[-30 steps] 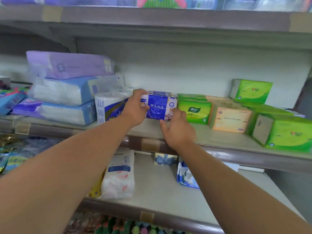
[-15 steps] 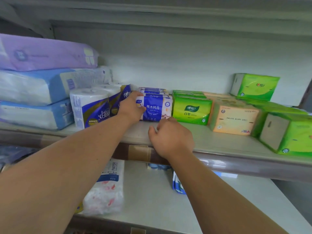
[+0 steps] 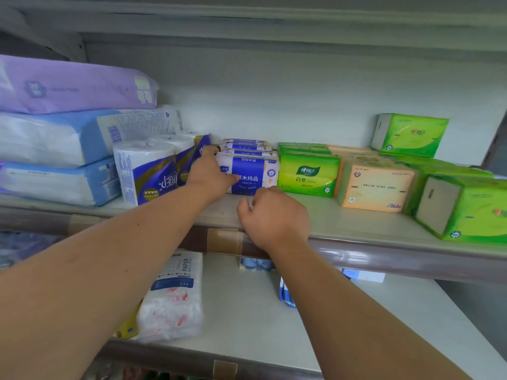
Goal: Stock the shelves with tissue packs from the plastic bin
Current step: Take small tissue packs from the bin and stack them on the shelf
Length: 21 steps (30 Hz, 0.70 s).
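The left hand [image 3: 211,174] held the left end of the blue-and-white tissue pack [image 3: 253,174]. Its thumb lay across the printed front and its fingers reached round the end toward 12 o'clock, with the forearm stretched straight in from 7 o'clock. The right hand [image 3: 274,215] hovered over the front of the middle shelf [image 3: 329,219], at 5 o'clock from the pack. It was knuckles up with its fingers loosely curled, gripping nothing. Whether a fingertip brushed the pack's lower right corner could not be told from this angle.

The pack stood on the shelf on one long side. Its long axis ran from 9 to 3 o'clock and its printed face pointed toward 6 o'clock. More packs of the same kind [image 3: 245,145] sat just behind it at 12 o'clock.

At 9 o'clock a wrapped pack of toilet rolls [image 3: 148,171] stood just beside the left hand, and beyond it lay a stack of large purple and blue bundles [image 3: 68,133]. At 3 o'clock a green tissue pack [image 3: 307,171] touched the pack's right end, followed by an orange pack [image 3: 375,185] and green boxes [image 3: 466,207].

On the lower shelf [image 3: 247,311], at 7 o'clock, lay a white pack marked PAPER [image 3: 175,297].
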Motion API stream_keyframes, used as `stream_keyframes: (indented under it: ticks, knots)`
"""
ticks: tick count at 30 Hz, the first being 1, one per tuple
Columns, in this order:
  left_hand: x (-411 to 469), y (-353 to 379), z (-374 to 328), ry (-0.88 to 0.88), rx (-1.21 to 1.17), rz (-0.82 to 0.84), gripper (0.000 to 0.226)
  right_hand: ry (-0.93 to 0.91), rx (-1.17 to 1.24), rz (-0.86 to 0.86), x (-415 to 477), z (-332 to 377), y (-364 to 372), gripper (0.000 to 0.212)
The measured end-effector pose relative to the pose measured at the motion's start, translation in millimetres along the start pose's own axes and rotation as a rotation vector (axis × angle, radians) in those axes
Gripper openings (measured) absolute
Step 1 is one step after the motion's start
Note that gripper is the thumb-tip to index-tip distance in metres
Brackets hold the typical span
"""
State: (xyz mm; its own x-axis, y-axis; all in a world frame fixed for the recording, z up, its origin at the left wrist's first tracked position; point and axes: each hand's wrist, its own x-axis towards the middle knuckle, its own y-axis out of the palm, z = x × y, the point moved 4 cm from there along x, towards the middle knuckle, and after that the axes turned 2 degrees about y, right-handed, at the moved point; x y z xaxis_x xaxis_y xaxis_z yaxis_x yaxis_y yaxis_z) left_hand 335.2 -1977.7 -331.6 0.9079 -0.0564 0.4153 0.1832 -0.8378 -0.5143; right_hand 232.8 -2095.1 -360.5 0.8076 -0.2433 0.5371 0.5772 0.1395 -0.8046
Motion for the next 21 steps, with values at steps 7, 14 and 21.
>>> stream_keyframes:
  ticks: [7, 14, 21]
  knots:
    - [-4.7, -0.2, 0.6, -0.020, 0.053, -0.043, 0.049, -0.004, -0.009, 0.011, -3.1, 1.9, -3.8, 0.041]
    - [1.7, -0.5, 5.6, -0.015, 0.066, -0.054, 0.044, -0.006, 0.000, -0.003, -3.1, 1.4, -3.4, 0.039]
    - [5.7, 0.2, 10.2, -0.024, 0.031, -0.014, 0.053, 0.008, 0.004, -0.009, -3.7, 1.4, -3.4, 0.038]
